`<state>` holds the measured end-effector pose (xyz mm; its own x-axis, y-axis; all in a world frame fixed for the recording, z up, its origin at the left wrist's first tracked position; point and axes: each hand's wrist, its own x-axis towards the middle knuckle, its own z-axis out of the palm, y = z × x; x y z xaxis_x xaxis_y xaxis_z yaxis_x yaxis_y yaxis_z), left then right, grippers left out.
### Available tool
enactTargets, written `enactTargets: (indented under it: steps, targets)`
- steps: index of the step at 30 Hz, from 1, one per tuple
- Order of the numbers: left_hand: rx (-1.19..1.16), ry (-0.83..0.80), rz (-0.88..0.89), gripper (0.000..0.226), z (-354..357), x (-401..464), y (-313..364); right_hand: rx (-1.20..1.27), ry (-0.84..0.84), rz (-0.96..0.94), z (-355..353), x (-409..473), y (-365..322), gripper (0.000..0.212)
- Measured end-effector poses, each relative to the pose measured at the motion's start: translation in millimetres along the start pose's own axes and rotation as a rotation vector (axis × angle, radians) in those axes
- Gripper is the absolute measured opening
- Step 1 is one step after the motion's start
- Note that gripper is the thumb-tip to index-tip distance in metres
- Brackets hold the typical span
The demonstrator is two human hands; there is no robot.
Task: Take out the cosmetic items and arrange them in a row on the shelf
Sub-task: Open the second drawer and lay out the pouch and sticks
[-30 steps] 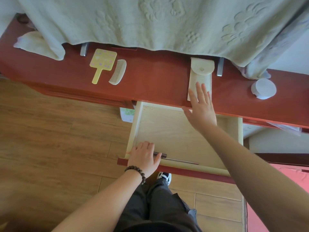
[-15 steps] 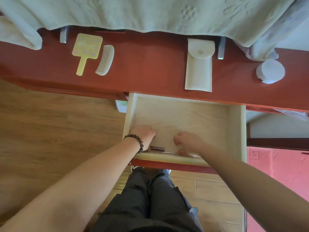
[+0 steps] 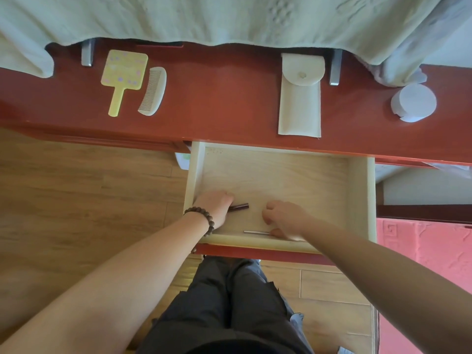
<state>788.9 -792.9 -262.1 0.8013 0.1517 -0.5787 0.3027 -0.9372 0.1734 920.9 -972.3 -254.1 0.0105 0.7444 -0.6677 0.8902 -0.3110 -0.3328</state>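
A pale wooden drawer (image 3: pixel 358 200) stands pulled out from the red shelf (image 3: pixel 217 106). Inside it, near the front wall, my left hand (image 3: pixel 215 204) is closed around a dark brown stick-shaped cosmetic item (image 3: pixel 240 207), whose end pokes out to the right. My right hand (image 3: pixel 283 219) curls over a thin silver stick (image 3: pixel 255 232) lying along the drawer's front wall, fingertips touching its right end. On the shelf lie a yellow hand mirror (image 3: pixel 122 75), a cream comb (image 3: pixel 153 92), a cream pouch (image 3: pixel 300 98) and a round white compact (image 3: pixel 415 102).
A pale green towel (image 3: pixel 229 19) hangs over the back of the shelf. Two metal brackets (image 3: pixel 88 54) stand at the shelf's rear. Wooden floor lies to the left, a pink textured surface (image 3: pixel 421 251) to the right. My dark-trousered legs are below the drawer.
My right hand came down from the cream pouch on the shelf into the drawer. My left hand moved from the drawer's front edge inside and closed on the brown stick, now apart from the silver one.
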Motion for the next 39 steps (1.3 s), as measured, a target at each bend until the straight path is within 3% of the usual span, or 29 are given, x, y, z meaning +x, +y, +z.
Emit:
enactTargets:
  steps: [4,8,13,17,21,29,34,39]
  targets:
    - [-0.036,0.024,-0.027,0.010,0,2,1,-0.045,0.030,0.015,-2,3,-2,0.025]
    - [-0.099,0.067,-0.073,0.013,-2,3,2,-0.016,0.178,0.065,1,4,-1,0.018]
    - [-0.244,0.117,-0.165,0.012,-6,5,4,-0.003,0.309,0.213,4,3,-7,0.018]
    - [-0.372,0.162,-0.212,0.012,-9,2,8,0.041,0.319,0.324,0,7,-14,0.020]
    - [-0.442,0.218,-0.237,0.013,-16,-5,15,0.212,0.334,0.412,-11,4,-16,0.018]
    - [-0.635,0.539,-0.313,0.012,-71,-23,26,0.792,0.651,0.446,-76,-24,-34,0.016]
    - [-0.670,0.741,-0.314,0.013,-126,-18,10,0.924,0.862,0.388,-139,-16,-41,0.012]
    - [-0.643,0.731,-0.314,0.016,-171,16,-21,0.924,0.894,0.464,-197,25,-30,0.015]
